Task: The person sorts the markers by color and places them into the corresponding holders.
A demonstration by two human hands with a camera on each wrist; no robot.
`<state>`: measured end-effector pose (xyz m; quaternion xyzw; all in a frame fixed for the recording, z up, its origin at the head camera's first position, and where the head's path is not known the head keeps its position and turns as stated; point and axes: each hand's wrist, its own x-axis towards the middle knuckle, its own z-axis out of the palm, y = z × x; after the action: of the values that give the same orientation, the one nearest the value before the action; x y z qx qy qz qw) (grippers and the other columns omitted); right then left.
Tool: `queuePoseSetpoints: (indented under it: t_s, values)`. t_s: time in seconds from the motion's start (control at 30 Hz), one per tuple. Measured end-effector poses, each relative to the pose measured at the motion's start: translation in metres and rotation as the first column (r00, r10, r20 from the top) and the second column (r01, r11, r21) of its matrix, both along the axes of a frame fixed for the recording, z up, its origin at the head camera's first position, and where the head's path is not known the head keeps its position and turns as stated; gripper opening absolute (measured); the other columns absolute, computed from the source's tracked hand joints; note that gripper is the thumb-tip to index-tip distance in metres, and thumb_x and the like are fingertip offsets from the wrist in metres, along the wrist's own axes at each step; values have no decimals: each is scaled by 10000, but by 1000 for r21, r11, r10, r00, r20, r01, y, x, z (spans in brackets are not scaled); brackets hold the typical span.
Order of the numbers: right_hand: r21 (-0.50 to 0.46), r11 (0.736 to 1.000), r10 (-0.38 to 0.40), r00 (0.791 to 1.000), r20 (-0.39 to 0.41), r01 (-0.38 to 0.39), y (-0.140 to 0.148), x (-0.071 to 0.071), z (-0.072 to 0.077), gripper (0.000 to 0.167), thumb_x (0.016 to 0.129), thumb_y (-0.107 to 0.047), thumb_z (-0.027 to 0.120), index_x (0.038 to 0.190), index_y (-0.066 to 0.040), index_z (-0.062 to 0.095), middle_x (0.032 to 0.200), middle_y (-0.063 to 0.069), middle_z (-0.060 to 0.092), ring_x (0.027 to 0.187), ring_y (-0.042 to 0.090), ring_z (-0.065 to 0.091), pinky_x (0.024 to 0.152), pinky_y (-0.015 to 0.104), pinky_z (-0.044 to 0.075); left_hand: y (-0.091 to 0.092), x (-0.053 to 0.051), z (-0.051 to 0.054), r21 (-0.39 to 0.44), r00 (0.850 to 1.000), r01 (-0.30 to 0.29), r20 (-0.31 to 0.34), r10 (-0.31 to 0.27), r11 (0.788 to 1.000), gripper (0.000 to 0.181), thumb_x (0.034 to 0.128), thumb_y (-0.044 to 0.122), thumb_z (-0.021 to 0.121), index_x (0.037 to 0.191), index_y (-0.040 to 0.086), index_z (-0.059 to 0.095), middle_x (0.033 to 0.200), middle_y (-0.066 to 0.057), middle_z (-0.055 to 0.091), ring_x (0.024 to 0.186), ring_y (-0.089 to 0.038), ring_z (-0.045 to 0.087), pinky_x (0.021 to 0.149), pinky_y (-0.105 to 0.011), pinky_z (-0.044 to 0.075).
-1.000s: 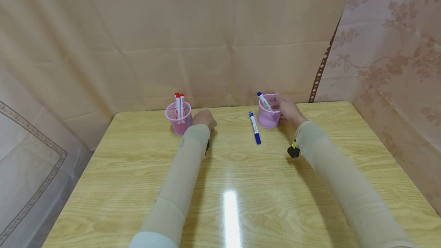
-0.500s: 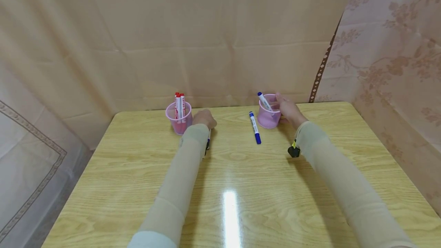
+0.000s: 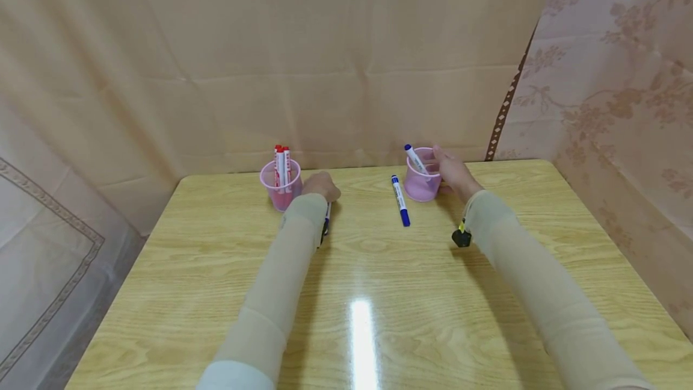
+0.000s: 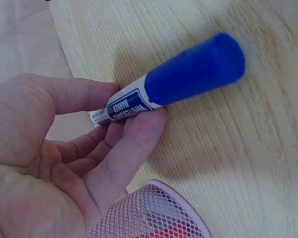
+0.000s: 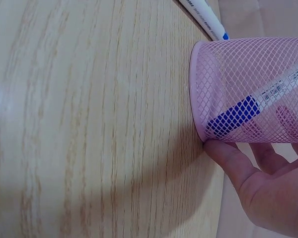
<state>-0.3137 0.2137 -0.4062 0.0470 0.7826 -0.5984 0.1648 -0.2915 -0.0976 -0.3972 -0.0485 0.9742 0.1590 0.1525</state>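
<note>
1. Nearest you, your two pale sleeves, the left sleeve (image 3: 271,294) and the right sleeve (image 3: 541,281), reach forward over a wood-grain table (image 3: 216,294). A bright white reflection (image 3: 364,342) lies on the tabletop between them.
2. At your right wrist hangs a small black device (image 3: 461,238) with a bit of yellow by it.
3. Farther out, a loose marker (image 3: 400,201), white with blue ends, lies on the table between your hands, just left of the right-hand cup and apart from it.
4. Your left hand (image 3: 321,186) pinches a blue-capped marker (image 4: 169,84) between thumb and fingers. The label faces the wrist camera, and the blue cap sticks out past your fingertips, back toward you. You cannot tell from these views whether the marker touches the table.
5. Just left of that hand, a pink mesh left-hand cup (image 3: 284,200) stands upright with several red-capped markers (image 3: 280,168) in it, caps up. Whether your hand touches this cup is unclear.
6. Your right hand (image 3: 456,174) grips the right side of the pink mesh right-hand cup (image 3: 422,186), which stands upright. Inside, a blue-ended marker (image 3: 415,159) leans left, its upper end above the rim.
7. Behind everything hangs a beige curtain (image 3: 325,65), with a floral cloth (image 3: 622,65) to your right.
</note>
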Motion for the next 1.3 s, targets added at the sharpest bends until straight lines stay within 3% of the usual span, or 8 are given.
queuePoseSetpoints:
  t_s: [0.2,0.37,0.5,0.6,0.73,0.9,1.17,1.3]
  values:
    - [-8,1000,-5,1000,1,5,0,0,-1,686,1081,-553,180,1556,-93,362,1564,207,373,1407,380,380,1112,583,356,-2,-2,2,37,999,31,30,-32,999,223,864,144,634,1051,26,663,1031,-133,652,826,-238,591,733,-329,514]
    - [-3,1000,-4,1000,4,4,1,-1,-3,678,1084,-545,175,1552,-91,362,1561,207,377,1399,381,388,1106,582,362,0,-11,5,116,995,-8,96,-3,993,112,836,121,663,917,44,649,814,-93,643,581,-172,561,514,-266,472]
    - [-17,1000,0,1000,9,0,2,0,-2,681,1085,-538,170,1564,-86,342,1573,212,358,1405,388,372,1119,590,339,3,-8,15,223,991,-29,136,-1,974,130,865,118,676,917,-1,668,749,-157,687,609,-278,680,462,-283,512]
    - [-9,1000,-1,1000,4,1,3,0,-1,683,1082,-546,174,1561,-91,350,1572,207,363,1404,390,375,1114,591,343,5,-6,21,326,984,-38,177,-21,945,151,879,115,689,943,-19,665,836,-201,703,730,-331,726,547,-330,585]
    - [16,1000,1,1000,-3,-1,4,0,-3,691,1076,-567,175,1548,-103,373,1562,196,382,1395,387,394,1099,581,366,8,-4,27,459,967,-42,241,-79,888,213,896,89,681,1053,-53,659,991,-193,673,712,-286,699,710,-392,614]
    - [11,1000,5,1000,-5,-5,3,0,-3,706,1069,-580,171,1546,-101,375,1562,203,379,1391,392,398,1092,575,377,12,-2,34,542,943,-5,281,-175,840,337,918,84,660,1209,-84,631,1145,-187,638,770,-277,685,819,-442,597]
    - [9,1000,-3,1000,-9,3,1,0,-2,694,1074,-570,188,1546,-97,379,1565,196,382,1413,374,381,1090,582,381,26,-9,35,648,908,25,305,-289,761,430,947,121,636,1326,-55,534,1356,-226,544,966,-336,660,788,-432,603]
    - [-3,1000,-5,1000,-3,5,0,0,-1,718,1063,-592,188,1561,-104,358,1575,193,371,1417,377,376,1099,583,371,34,-10,38,676,892,53,299,-340,735,479,971,144,600,1394,-49,485,1389,-234,512,1057,-373,637,790,-429,602]
